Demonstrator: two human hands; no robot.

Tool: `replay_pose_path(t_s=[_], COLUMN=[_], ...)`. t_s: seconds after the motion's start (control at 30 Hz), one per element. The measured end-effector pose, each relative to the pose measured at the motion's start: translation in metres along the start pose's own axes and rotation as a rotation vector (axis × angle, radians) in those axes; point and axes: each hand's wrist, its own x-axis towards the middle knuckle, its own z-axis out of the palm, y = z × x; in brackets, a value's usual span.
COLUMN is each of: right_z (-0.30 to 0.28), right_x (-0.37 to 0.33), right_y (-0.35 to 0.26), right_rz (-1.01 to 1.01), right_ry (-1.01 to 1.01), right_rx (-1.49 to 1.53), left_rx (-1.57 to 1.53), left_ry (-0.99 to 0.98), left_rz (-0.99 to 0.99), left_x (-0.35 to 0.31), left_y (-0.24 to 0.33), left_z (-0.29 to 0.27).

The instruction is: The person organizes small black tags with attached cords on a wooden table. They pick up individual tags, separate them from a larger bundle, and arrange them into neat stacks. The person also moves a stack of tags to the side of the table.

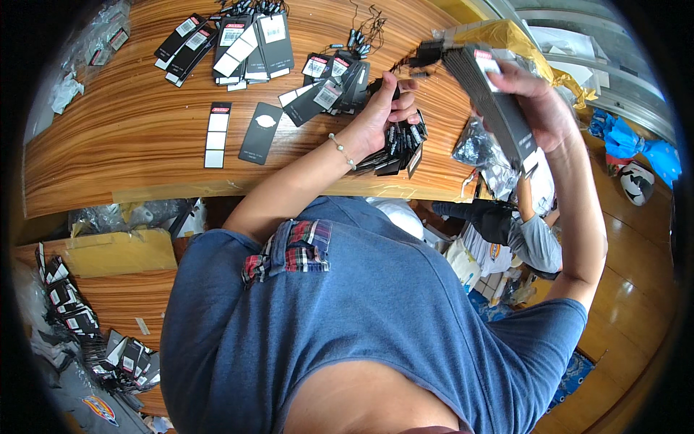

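Note:
A thick stack of dark hang tags (495, 112) is gripped in my right hand (538, 105), raised over the table's right end, with black cords bunched at its far end. My left hand (383, 116) is closed, its fingers curled; what they hold, if anything, is hidden. Below it lies a bundle of tags with black strings (397, 148). Left of that wrist lie a dark tag with a white emblem (262, 134) and a tag with white panels (217, 137). Beyond are a fanned pile of tags (340, 87), a larger pile (273, 50) and a smaller group (189, 47).
The wood-grain table (94, 159) has a taped near edge. Black cords (369, 32) lie at its far side. Clear plastic bags (481, 145) lie by the right end. Another person's grey sleeve (535, 242) shows below right. More tags (72, 307) lie lower left.

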Motion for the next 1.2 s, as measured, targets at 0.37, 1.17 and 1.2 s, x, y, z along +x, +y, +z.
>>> replay_pose_path(t_s=[0.37, 1.17, 1.2], right_z=[0.007, 0.021, 0.022], right_x=[0.011, -0.047, -0.047], right_y=[0.018, 0.133, 0.139], right_rz=[0.098, 0.048, 0.026], right_ry=[0.012, -0.046, -0.045], right_rx=[0.041, 0.220, 0.251], left_rx=[0.082, 0.685, 0.755], left_ry=[0.025, 0.235, 0.224], left_rz=[0.041, 0.072, 0.079], left_x=[-0.006, 0.001, 0.001], left_y=[0.002, -0.001, -0.001], left_z=[0.003, 0.018, 0.022])
